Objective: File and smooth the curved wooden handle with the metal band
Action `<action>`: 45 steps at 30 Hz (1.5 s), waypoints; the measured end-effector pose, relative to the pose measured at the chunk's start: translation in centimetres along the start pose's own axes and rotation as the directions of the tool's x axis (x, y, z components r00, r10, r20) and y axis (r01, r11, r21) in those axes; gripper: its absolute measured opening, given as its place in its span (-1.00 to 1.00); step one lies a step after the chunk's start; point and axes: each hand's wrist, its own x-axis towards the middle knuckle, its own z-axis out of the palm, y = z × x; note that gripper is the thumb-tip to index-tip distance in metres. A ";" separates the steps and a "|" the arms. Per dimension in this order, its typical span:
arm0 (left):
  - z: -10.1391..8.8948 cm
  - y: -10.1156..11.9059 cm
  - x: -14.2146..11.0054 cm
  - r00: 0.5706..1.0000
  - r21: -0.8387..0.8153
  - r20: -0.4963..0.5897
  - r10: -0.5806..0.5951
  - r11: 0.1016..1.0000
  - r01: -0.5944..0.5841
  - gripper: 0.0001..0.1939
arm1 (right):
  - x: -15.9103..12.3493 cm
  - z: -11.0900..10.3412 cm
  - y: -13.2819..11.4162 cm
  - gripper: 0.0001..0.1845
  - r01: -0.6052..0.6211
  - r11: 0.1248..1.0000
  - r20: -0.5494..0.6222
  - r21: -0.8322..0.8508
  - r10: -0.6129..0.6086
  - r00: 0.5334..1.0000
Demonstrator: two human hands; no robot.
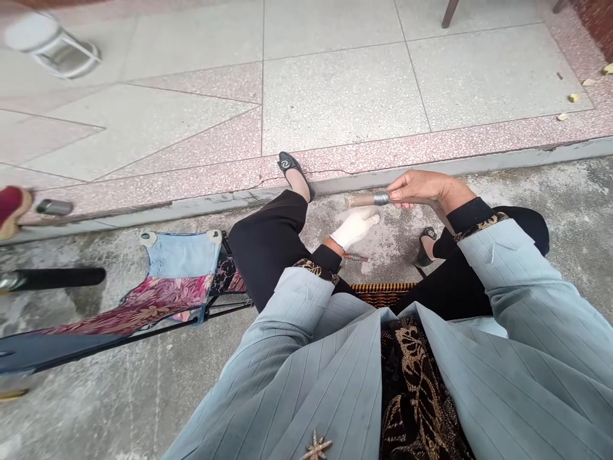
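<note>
My right hand (pixel 424 187) is closed around the end of a short wooden stick with a coil of silvery wire (pixel 380 198) wound on it. The bare wooden end of the stick (pixel 357 200) points left. Just below it, my left hand (pixel 357 227), in a white glove, has its fingers curled together. Something pale and thin shows at its fingertips, too faint to name. On the ground under my left wrist lies a thin reddish-brown piece (pixel 357 257), partly hidden by the sleeve.
A tiled step (pixel 335 102) with a raised edge runs across in front of my feet. To my left stands a folding chair (pixel 167 300) with patterned fabric. A black cylindrical object (pixel 62 276), a small grey cup (pixel 54 207) and a white-framed stool (pixel 57 48) are farther left.
</note>
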 end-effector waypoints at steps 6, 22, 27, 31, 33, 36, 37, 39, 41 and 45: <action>0.3 0.4 -0.1 0.994 0.193 0.100 0.053 0.978 -0.072 -0.74 | 1.0 0.8 -0.2 -0.74 -0.136 0.990 -0.264 -0.047 0.119 0.957; -2.0 2.3 -0.5 0.981 0.488 0.169 0.097 0.857 -0.169 -0.64 | 2.1 1.0 0.5 -0.63 -0.260 0.776 0.228 -0.575 0.458 0.859; -2.2 0.3 0.3 0.988 0.214 0.103 0.113 0.968 -0.133 -0.63 | 0.9 -0.3 0.0 -0.41 -0.124 0.921 0.401 -0.369 0.278 0.873; -1.4 -1.0 0.6 0.996 -0.045 0.031 0.081 0.996 -0.080 -0.62 | -0.3 -1.0 -0.1 -0.39 -0.023 0.986 0.283 -0.166 0.070 0.956; -1.0 -0.9 0.5 1.000 -0.055 -0.017 0.014 0.998 -0.015 -0.65 | -0.4 -1.1 -0.1 -0.48 0.009 0.996 0.165 -0.087 0.006 0.986; -0.9 -0.2 0.1 0.998 0.014 0.046 0.045 0.999 -0.046 -0.71 | 0.1 -0.5 0.1 -0.67 0.009 1.000 -0.013 0.007 -0.009 1.000; -1.0 0.1 0.0 0.995 0.035 0.068 0.071 0.997 -0.074 -0.73 | 0.4 -0.1 0.1 -0.72 -0.011 1.000 -0.077 0.029 0.013 0.997; -1.2 0.6 -0.1 0.990 0.072 0.094 0.109 0.991 -0.116 -0.76 | 1.0 0.6 0.3 -0.77 -0.067 0.996 -0.198 0.054 0.077 0.977; -1.3 0.8 -0.1 0.986 0.106 0.120 0.119 0.986 -0.132 -0.79 | 1.6 1.2 0.5 -0.79 -0.121 0.991 -0.278 0.051 0.131 0.952; -1.1 0.7 0.0 0.978 0.186 0.175 0.111 0.972 -0.143 -0.79 | 2.3 1.5 0.7 -0.73 -0.191 0.981 -0.320 -0.026 0.173 0.931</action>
